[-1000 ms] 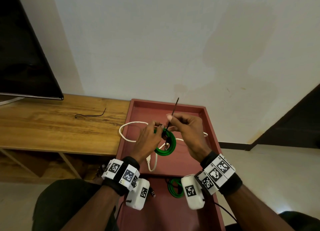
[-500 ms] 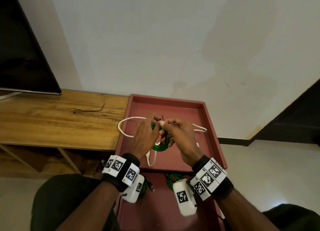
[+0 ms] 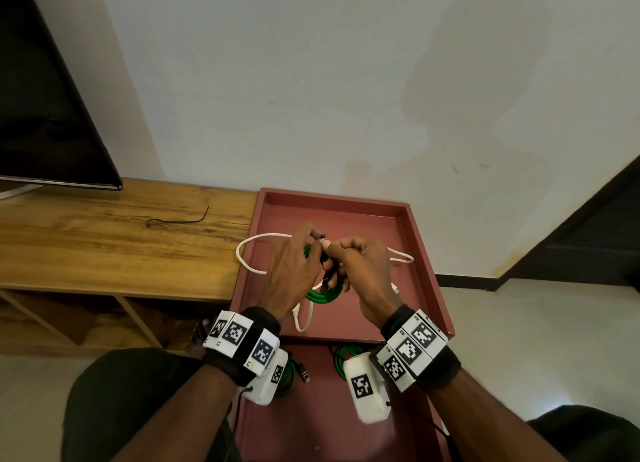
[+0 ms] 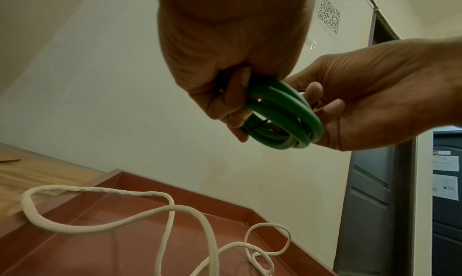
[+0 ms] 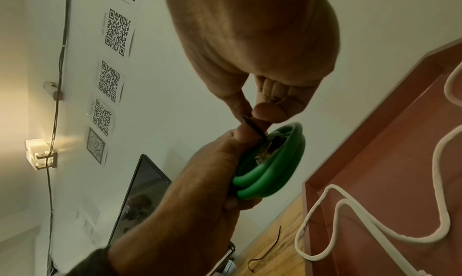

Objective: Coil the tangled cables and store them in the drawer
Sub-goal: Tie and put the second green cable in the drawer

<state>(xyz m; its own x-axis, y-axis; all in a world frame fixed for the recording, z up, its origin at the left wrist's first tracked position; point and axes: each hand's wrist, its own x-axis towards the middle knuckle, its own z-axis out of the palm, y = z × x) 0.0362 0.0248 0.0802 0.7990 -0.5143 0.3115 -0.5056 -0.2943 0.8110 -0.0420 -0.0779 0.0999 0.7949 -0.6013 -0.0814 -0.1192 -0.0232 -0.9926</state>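
Our left hand has its fingers curled round the green coil, holding the stacked loops together just above the red tray; our right hand pinches a thin dark tie between thumb and forefinger at the top of that coil, touching the left hand's fingertips; we judge that the tie is being twisted or wrapped round the loops to bind them, though the pictures do not show how many turns are on. So this cable looks wound and close to secured; what we cannot tell is whether the tie holds yet.

Beneath the hands, a white cable lies loose in wandering bends across the tray floor, one loop hanging out over the tray's left rim onto the wooden worktop; it is not coiled at all, and we take it as the next piece of work. A second dark tie lies on the worktop, well apart from the tray, likely meant for it.

Nearer to us, below the tray's near wall, more green cable shows in a lower red surface that may be the drawer, partly hidden by the wrist cameras; we cannot tell how neatly it sits. By our reckoning the task is somewhere near its middle: the held coil is not yet stowed, and the white cable remains.
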